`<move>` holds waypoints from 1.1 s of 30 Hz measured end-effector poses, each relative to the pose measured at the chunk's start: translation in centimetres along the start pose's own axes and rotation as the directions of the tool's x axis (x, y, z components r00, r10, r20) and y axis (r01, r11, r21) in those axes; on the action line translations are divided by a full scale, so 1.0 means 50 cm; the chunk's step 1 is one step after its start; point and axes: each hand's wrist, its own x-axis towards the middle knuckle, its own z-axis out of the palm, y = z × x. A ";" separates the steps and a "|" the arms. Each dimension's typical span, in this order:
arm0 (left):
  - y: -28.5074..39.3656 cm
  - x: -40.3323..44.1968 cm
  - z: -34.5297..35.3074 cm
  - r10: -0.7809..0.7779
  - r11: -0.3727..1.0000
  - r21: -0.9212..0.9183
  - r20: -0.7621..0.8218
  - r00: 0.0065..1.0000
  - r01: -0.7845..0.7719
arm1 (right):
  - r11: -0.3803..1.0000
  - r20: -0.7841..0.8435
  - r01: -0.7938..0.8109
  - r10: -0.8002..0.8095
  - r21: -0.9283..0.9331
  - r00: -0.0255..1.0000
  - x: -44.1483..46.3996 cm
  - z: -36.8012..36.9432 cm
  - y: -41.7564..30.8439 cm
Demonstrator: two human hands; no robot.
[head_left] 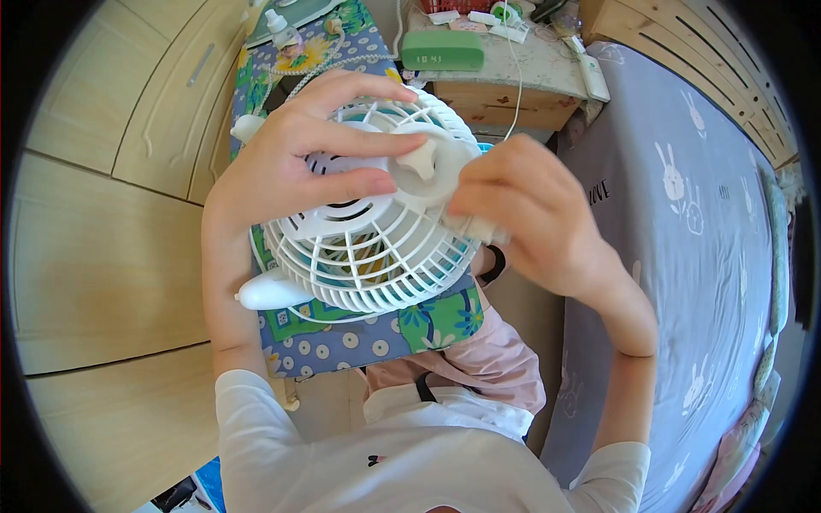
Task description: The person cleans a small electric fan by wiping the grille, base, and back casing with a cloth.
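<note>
A white desk fan (368, 282) rests tilted on the patterned board in front of me, the rear of its round grille facing up. My left hand (316, 141) lies over the grille with fingers spread, thumb and index finger beside the white knob (419, 160), holding the fan. At the grille's right side, my right hand (534, 218) pinches a small whitish cloth or tissue (479, 229) against the fan; motion blurs its fingers. Blue blades and something yellowish show through the slats. A white rounded foot (274, 291) sticks out at the fan's lower left.
The board (342, 349) has a blue and green flowered cover; a clear spray bottle (284, 36) and a cord lie at its far end. Behind stands a table with a green digital clock (442, 51). Wooden cabinets (111, 248) flank the left, a grey bed (658, 282) the right.
</note>
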 end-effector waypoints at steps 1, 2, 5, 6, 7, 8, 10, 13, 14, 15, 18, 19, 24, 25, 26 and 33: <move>0.000 0.000 0.001 0.001 1.000 -0.004 -0.006 1.000 -0.001 | 0.996 -0.049 0.065 -0.068 -0.068 0.996 -0.005 0.018 -0.002; 0.000 -0.001 0.002 0.002 1.000 -0.007 -0.013 1.000 -0.003 | 0.982 -0.092 0.125 -0.139 -0.139 0.986 -0.011 0.031 -0.003; -0.001 -0.001 0.003 0.027 0.999 -0.020 -0.017 0.999 -0.027 | 0.978 -0.156 0.144 -0.167 -0.153 0.973 -0.027 0.042 -0.004; -0.001 -0.001 0.002 0.024 1.000 -0.019 -0.017 1.000 -0.025 | 0.978 -0.156 0.144 -0.168 -0.150 0.973 -0.032 0.044 -0.007; 0.000 -0.001 0.001 0.012 0.999 -0.031 -0.016 1.000 -0.012 | 0.968 -0.151 0.216 -0.235 -0.131 0.960 -0.038 0.043 -0.009; 0.000 -0.001 0.001 -0.001 0.999 -0.042 -0.018 1.000 0.000 | 0.951 -0.146 0.289 -0.303 -0.112 0.942 -0.040 0.042 -0.007; 0.000 -0.002 0.004 0.002 0.999 -0.049 -0.028 1.000 -0.003 | 0.966 -0.192 0.233 -0.251 -0.111 0.949 -0.032 0.035 0.002; 0.002 -0.001 0.003 0.007 1.000 -0.022 -0.030 1.000 -0.008 | 0.979 -0.274 0.143 -0.180 -0.148 0.945 -0.021 0.035 0.014; 0.002 -0.001 0.004 0.010 1.000 0.011 -0.030 1.000 -0.009 | 0.967 -0.247 0.186 -0.227 -0.176 0.942 -0.015 0.042 0.013; 0.002 -0.002 0.005 0.010 1.000 0.008 -0.030 1.000 -0.010 | 0.952 -0.217 0.230 -0.273 -0.203 0.937 -0.009 0.049 0.011; 0.003 -0.003 0.006 -0.009 1.000 0.013 -0.041 0.999 0.009 | 0.974 -0.223 0.173 -0.203 -0.147 0.953 -0.018 0.058 0.002; 0.003 -0.002 0.007 0.000 1.000 0.006 -0.041 0.999 0.000 | 0.986 -0.213 0.151 -0.162 -0.068 0.964 -0.020 0.054 0.004; 0.001 -0.003 0.003 0.010 1.000 0.004 -0.036 0.999 -0.010 | 0.953 0.005 -0.041 0.041 0.299 0.999 -0.012 -0.036 -0.004; 0.002 -0.003 0.001 -0.003 1.000 0.007 -0.032 0.999 0.003 | 0.925 -0.021 -0.093 0.108 0.369 0.994 -0.014 -0.042 -0.004; 0.003 -0.003 0.001 -0.017 1.000 0.009 -0.027 0.999 0.017 | 0.925 -0.020 -0.096 0.111 0.367 0.994 -0.020 -0.038 -0.003; 0.000 -0.004 0.001 -0.020 1.000 -0.016 -0.014 1.000 0.020 | 0.648 -0.154 -0.486 0.678 0.586 0.719 -0.038 -0.009 -0.026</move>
